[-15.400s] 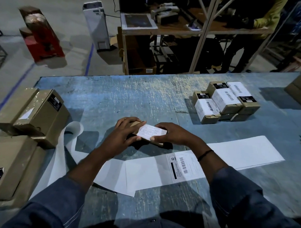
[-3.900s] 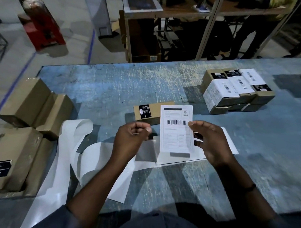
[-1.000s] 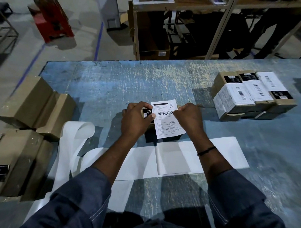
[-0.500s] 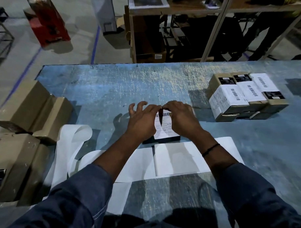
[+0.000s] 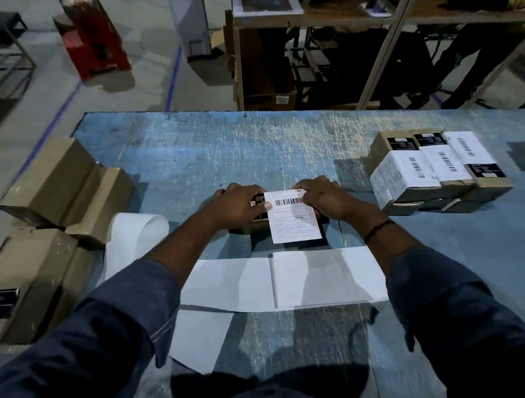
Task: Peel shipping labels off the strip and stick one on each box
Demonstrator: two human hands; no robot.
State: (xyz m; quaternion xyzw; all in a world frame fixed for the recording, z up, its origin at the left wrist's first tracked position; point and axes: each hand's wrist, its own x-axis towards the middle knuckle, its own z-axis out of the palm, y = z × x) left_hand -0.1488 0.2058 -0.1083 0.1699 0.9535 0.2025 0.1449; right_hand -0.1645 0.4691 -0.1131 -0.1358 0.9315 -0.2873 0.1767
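Pinching label (image 5: 296, 221) over box (image 5: 256, 227), right hand (image 5: 329, 201)

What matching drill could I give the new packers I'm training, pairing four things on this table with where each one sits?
Things
1. shipping label
2. labelled boxes
3. plain brown boxes
4. backing strip

Places
A. stacked at the far right of the table
B. at the table's left edge
C. on the middle box, held by the left hand and right hand
D. flat on the table, nearest the person

Pairs: 1-C, 2-A, 3-B, 4-D
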